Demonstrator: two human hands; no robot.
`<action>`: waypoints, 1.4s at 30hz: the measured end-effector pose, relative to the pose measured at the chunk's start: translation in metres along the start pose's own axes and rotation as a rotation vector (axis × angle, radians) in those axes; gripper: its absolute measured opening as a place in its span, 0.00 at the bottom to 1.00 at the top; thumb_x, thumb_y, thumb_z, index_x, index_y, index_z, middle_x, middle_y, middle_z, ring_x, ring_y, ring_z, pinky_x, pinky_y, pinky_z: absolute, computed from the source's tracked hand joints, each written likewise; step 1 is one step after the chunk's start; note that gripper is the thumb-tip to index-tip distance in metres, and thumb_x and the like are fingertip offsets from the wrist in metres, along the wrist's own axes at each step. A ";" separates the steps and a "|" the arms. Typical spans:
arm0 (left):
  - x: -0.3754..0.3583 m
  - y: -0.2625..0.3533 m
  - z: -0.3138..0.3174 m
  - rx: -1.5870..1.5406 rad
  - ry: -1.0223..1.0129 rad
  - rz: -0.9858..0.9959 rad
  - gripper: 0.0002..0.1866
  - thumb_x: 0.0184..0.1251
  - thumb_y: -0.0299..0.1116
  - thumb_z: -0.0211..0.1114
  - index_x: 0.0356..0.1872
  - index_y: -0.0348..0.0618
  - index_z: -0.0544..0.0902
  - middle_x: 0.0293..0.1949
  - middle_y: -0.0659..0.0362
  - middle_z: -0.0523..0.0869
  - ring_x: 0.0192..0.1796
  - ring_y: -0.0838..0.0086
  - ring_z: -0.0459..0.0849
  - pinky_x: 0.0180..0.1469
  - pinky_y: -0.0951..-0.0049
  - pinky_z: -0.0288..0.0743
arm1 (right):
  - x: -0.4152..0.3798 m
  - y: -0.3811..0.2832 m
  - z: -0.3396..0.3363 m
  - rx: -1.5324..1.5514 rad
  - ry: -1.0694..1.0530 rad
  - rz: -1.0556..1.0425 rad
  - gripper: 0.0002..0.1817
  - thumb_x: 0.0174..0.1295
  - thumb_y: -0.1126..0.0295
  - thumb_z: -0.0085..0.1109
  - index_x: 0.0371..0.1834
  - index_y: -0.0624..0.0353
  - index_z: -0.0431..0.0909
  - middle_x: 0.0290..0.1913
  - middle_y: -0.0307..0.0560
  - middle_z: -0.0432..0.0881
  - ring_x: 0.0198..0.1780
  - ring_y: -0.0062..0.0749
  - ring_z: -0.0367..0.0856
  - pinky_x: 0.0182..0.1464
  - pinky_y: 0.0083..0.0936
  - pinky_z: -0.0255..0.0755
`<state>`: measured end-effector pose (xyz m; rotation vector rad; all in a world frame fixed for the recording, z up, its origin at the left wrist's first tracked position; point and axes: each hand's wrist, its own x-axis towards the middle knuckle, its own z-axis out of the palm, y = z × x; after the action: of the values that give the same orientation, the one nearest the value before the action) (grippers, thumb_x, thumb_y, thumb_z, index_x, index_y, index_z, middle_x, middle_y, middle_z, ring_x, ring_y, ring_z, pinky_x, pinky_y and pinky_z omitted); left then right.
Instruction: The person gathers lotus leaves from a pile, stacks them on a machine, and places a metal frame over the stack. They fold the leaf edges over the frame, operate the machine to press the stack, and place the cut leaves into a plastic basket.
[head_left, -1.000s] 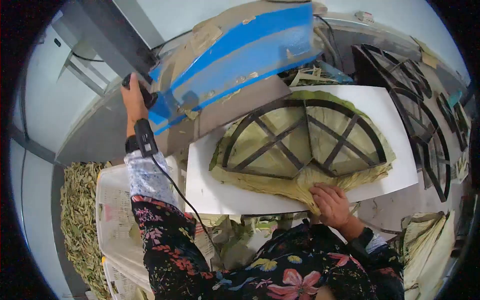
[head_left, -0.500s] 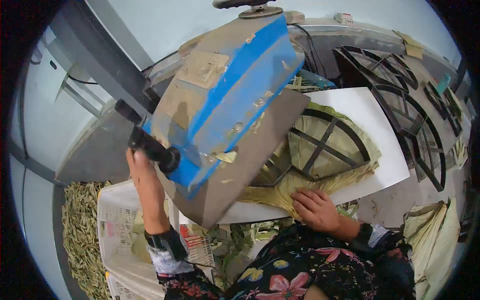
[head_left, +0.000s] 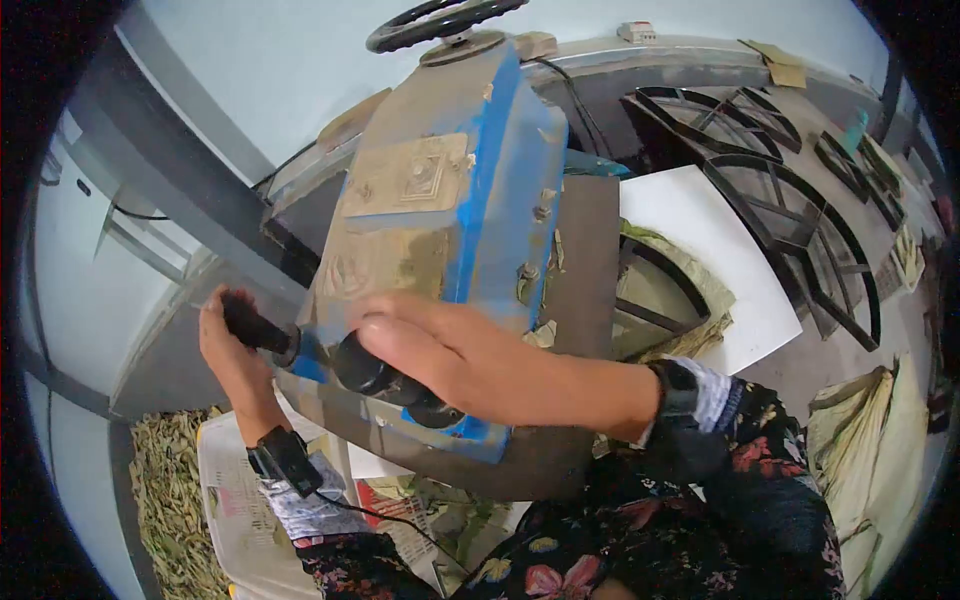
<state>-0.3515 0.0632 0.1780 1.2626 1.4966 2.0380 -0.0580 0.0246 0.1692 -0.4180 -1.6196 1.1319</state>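
Note:
A dusty blue press head (head_left: 440,240) with two black handles fills the middle of the view. My left hand (head_left: 237,375) is closed round the left black handle (head_left: 257,325). My right hand (head_left: 440,350) wraps over the right black handle (head_left: 365,365), its thumb on top; the fingers are partly hidden. Beneath the head's dark plate (head_left: 585,330), a black curved metal cutting frame (head_left: 675,265) lies on pale green dried leaves (head_left: 715,295). These rest on a white board (head_left: 765,310). The plate covers the frame's left part.
More black metal frames (head_left: 790,215) lie on the table at right. Large folded dried leaves (head_left: 860,440) hang at the lower right. A white plastic crate (head_left: 235,500) and a heap of leaf scraps (head_left: 165,500) sit at lower left. A black handwheel (head_left: 445,25) tops the press.
My right hand has left the leaves and moved left onto the right handle. My left hand has shifted to the left handle. The press head has swung right, covering more of the frame.

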 end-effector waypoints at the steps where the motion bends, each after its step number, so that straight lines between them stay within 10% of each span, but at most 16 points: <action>1: -0.003 0.001 0.000 -0.054 0.002 -0.026 0.19 0.66 0.41 0.53 0.48 0.35 0.76 0.37 0.55 0.80 0.39 0.69 0.78 0.45 0.70 0.70 | 0.008 -0.006 -0.002 0.164 -0.168 0.184 0.20 0.67 0.57 0.43 0.46 0.65 0.72 0.41 0.54 0.76 0.44 0.38 0.73 0.50 0.29 0.66; 5: -0.001 -0.006 -0.002 -0.202 0.000 -0.096 0.20 0.63 0.38 0.53 0.51 0.33 0.74 0.36 0.53 0.80 0.38 0.69 0.78 0.42 0.71 0.72 | 0.009 -0.001 0.005 0.257 -0.231 0.287 0.16 0.69 0.64 0.39 0.31 0.62 0.73 0.29 0.40 0.76 0.35 0.22 0.71 0.42 0.21 0.65; 42: -0.039 -0.012 0.008 -0.184 0.046 -0.177 0.19 0.65 0.39 0.52 0.52 0.35 0.72 0.36 0.54 0.78 0.38 0.69 0.76 0.44 0.70 0.72 | -0.023 0.014 -0.008 0.225 -0.103 0.169 0.14 0.70 0.65 0.39 0.34 0.63 0.73 0.34 0.41 0.75 0.38 0.25 0.69 0.45 0.22 0.64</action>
<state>-0.3260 0.0461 0.1498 0.9832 1.3514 2.0466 -0.0461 0.0179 0.1442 -0.3590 -1.5446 1.4678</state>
